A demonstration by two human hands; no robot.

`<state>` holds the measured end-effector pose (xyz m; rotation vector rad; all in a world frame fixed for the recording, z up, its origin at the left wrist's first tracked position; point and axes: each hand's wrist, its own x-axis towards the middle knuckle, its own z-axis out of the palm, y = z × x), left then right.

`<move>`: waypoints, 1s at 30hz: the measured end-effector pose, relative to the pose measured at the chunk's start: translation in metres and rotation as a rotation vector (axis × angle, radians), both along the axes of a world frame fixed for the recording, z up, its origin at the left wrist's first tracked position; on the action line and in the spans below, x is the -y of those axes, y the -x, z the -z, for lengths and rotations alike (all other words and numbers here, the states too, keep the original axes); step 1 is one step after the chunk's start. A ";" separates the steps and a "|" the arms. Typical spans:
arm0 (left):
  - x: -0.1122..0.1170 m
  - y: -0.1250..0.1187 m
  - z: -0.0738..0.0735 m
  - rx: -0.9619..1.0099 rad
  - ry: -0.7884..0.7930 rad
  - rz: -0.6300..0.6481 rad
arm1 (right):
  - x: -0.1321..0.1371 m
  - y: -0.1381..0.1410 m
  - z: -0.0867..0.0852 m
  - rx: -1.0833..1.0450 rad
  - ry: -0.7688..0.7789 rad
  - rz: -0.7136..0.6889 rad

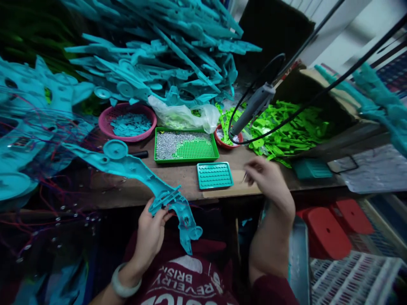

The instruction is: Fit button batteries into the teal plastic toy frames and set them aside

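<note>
My left hand [151, 228] grips a long, curved turquoise plastic part [144, 173] with round discs along it. The part slants from upper left down to the front of my shirt. A smaller turquoise piece [163, 200] lies across it near my fingers. Over the bench's right side, my right hand [262, 176] is closed in a pinch. A thin dark bit shows at its fingertips, too small and blurred to name. Left of that hand sits a small teal tray [215, 175] with ridged rows. Behind it stands a green perforated tray [187, 159] partly covered with small silvery pieces.
A pink basket [104, 127] holds blue pieces. Turquoise parts [152, 55] are heaped at the back, lime-green parts [286, 131] at right. An electric screwdriver [254, 108] hangs on a cable above a red basket [227, 145]. Thin wires [47, 182] trail at left; red stools [327, 233] stand right.
</note>
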<state>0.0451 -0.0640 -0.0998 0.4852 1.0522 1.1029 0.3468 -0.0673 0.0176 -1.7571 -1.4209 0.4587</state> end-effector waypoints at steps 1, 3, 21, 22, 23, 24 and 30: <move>0.003 0.000 0.002 0.064 0.024 0.069 | 0.001 -0.002 -0.006 0.056 0.286 -0.225; 0.010 -0.002 0.007 0.162 0.069 0.277 | -0.007 -0.001 -0.019 0.139 0.632 -0.549; -0.012 0.011 -0.002 -0.150 -0.176 0.279 | -0.215 0.103 0.070 0.999 0.321 -0.579; -0.013 0.013 0.000 -0.163 -0.196 0.271 | -0.215 0.102 0.068 1.007 0.324 -0.587; -0.014 0.015 0.002 -0.168 -0.205 0.275 | -0.216 0.102 0.065 1.014 0.325 -0.595; -0.016 0.017 0.003 -0.167 -0.204 0.285 | -0.218 0.102 0.063 1.020 0.324 -0.602; -0.028 0.018 -0.002 -0.186 -0.183 0.309 | -0.242 0.117 0.061 1.028 0.242 -0.564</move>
